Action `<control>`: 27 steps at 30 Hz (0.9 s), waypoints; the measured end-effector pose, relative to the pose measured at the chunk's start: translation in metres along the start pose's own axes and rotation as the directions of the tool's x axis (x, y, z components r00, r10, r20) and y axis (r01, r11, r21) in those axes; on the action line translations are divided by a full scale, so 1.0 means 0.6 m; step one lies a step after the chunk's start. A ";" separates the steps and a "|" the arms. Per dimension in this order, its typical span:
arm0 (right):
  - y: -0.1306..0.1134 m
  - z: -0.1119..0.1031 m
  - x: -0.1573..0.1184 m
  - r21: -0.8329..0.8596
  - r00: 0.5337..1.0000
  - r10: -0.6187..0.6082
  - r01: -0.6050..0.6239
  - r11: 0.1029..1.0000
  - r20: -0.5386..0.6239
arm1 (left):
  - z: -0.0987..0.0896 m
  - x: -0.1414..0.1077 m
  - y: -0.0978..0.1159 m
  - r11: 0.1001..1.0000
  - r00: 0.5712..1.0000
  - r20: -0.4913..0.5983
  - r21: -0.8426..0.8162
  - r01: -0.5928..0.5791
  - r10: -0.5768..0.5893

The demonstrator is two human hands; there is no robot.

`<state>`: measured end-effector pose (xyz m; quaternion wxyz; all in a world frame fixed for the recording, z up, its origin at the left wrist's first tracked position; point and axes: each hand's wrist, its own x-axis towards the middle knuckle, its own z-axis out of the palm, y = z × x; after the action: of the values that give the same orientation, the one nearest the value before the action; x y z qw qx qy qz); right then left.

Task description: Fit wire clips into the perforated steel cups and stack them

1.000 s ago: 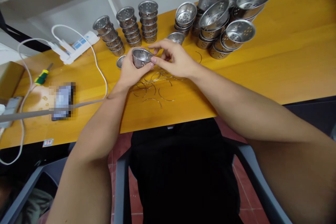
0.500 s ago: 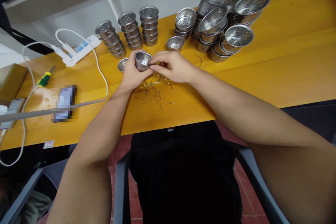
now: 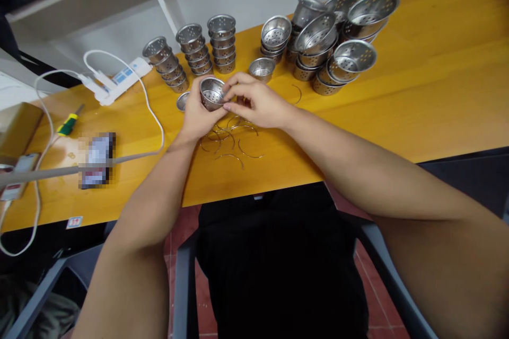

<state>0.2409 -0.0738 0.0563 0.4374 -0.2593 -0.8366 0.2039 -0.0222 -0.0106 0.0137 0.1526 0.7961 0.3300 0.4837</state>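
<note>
My left hand (image 3: 198, 114) is wrapped round a perforated metal strainer cup (image 3: 212, 93), its open mouth tilted up toward me. My right hand (image 3: 254, 99) meets the cup's right rim with thumb and fingers closed in a pinch. Whether a thin wire is also between those fingers is too small to make out. Below both hands, several curved wire pieces (image 3: 230, 156) lie scattered on the table. A small metal cup (image 3: 182, 101) sits beside my left hand, partly hidden by it. Another strainer cup (image 3: 262, 69) stands just beyond my right hand.
Stacks of perforated cups (image 3: 192, 45) line the back left, with a larger, leaning cluster (image 3: 318, 37) at the back right. One curved wire (image 3: 297, 94) lies right of my hand. Leftward are a power strip (image 3: 123, 82), a white cable, a screwdriver (image 3: 68, 123) and a blurred-out phone-like object (image 3: 96, 161).
The cup has tipped slightly, so more of its perforated inside shows. Both hands keep nearly the same grip, and the whole view has shifted a little.
</note>
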 end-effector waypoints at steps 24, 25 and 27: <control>-0.014 -0.018 -0.001 -0.054 0.994 0.099 -0.101 0.993 -0.044 | 0.020 -0.002 0.001 0.992 0.992 0.108 -0.107 0.070 -0.059; -0.015 -0.027 0.001 -0.082 0.988 0.142 -0.148 0.986 -0.067 | 0.020 -0.002 0.004 0.987 0.988 0.123 -0.116 0.107 -0.093; -0.010 -0.047 0.004 -0.134 0.972 0.188 -0.208 0.969 -0.143 | 0.018 -0.002 0.009 0.978 0.979 0.138 -0.121 0.168 -0.151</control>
<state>0.2619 -0.0737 0.0762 0.4474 -0.3861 -0.7893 0.1665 -0.0113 -0.0147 0.0108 0.2642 0.7844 0.3499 0.4387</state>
